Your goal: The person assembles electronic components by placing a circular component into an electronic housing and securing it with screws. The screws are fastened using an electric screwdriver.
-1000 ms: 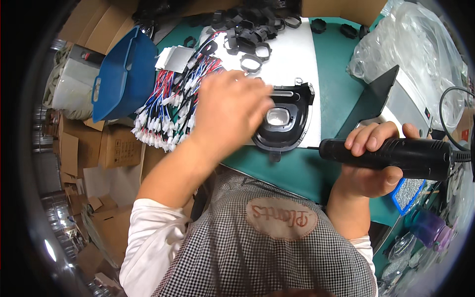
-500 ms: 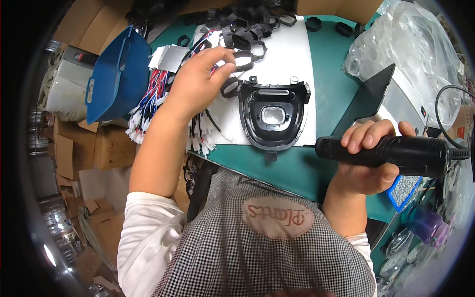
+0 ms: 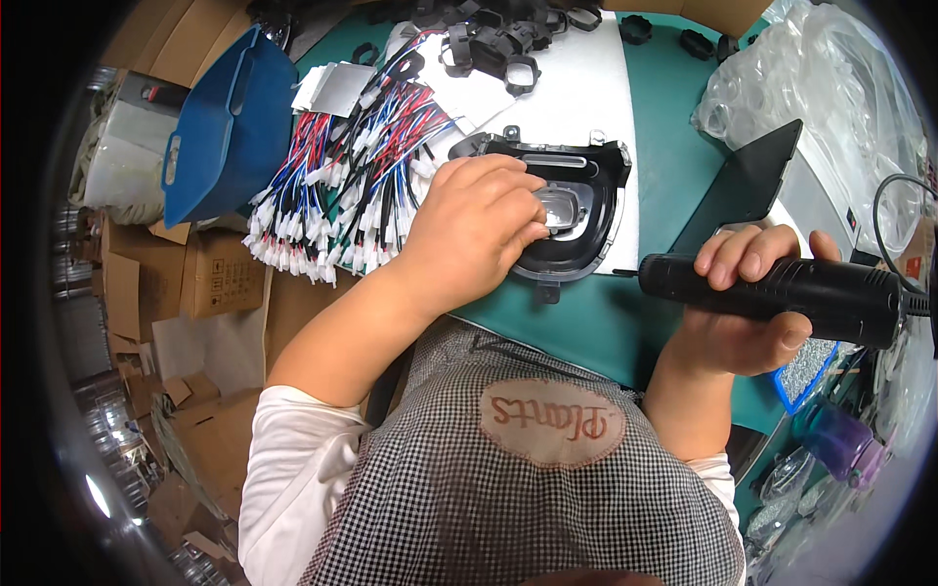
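Note:
A black plastic housing (image 3: pixel 598 227), rounded at its near side, lies on a white sheet in front of me. My left hand (image 3: pixel 484 223) reaches over its left half, fingers closed at the clear middle window (image 3: pixel 561 207). They pinch what looks like a small ring-shaped part there; the fingers hide much of it. To the right, my right hand (image 3: pixel 747 293) grips a black corded electric screwdriver (image 3: pixel 831 298). Its thin bit points left, just apart from the housing's near right edge. Another black ring (image 3: pixel 469 146) shows partly behind my left hand.
Wire bundles with white connectors (image 3: pixel 313 220) lie left of the housing, near a blue bin (image 3: pixel 230 137). Several black rings (image 3: pixel 493 44) are heaped at the back. A dark flat panel (image 3: pixel 747 186) and clear plastic bags (image 3: pixel 821 88) stand at the right.
My left hand has moved right and nearer, from the ring heap to the housing's middle, apparently carrying a ring. The right hand still holds the screwdriver, shifted slightly right in view.

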